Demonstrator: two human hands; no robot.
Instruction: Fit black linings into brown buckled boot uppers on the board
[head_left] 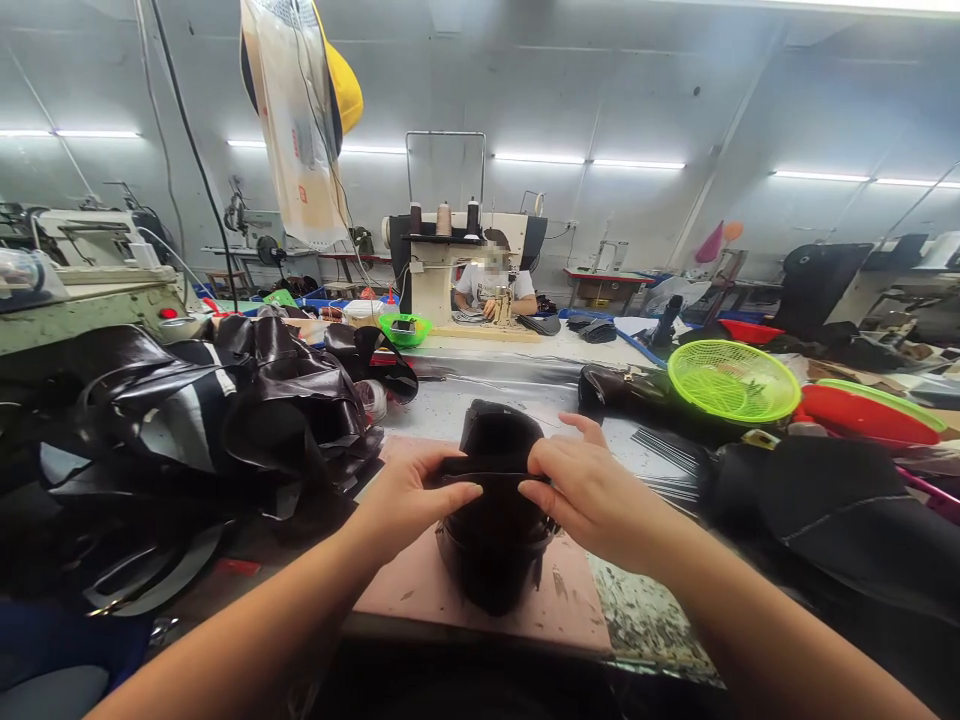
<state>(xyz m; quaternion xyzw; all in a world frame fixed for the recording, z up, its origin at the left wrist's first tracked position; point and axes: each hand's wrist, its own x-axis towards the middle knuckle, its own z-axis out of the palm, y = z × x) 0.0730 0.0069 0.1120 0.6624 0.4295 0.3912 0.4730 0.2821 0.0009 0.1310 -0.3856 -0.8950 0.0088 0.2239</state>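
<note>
A black boot upper (495, 555) stands in front of me on a pink board (401, 590), its top edge facing up. My left hand (405, 500) pinches the near left side of that edge, thumb in front and fingers behind. On the right side, my right hand (585, 485) grips the same edge between thumb and bent fingers, with one finger sticking out. The lower part of the upper is too dark to make out in detail.
Shiny dark brown leather uppers (277, 400) are heaped to the left. Black pieces (840, 510), a yellow-green basket (731, 380) and a red basket (870, 412) lie to the right. Beyond the table, a person (480, 290) sits behind a sewing machine (431, 275).
</note>
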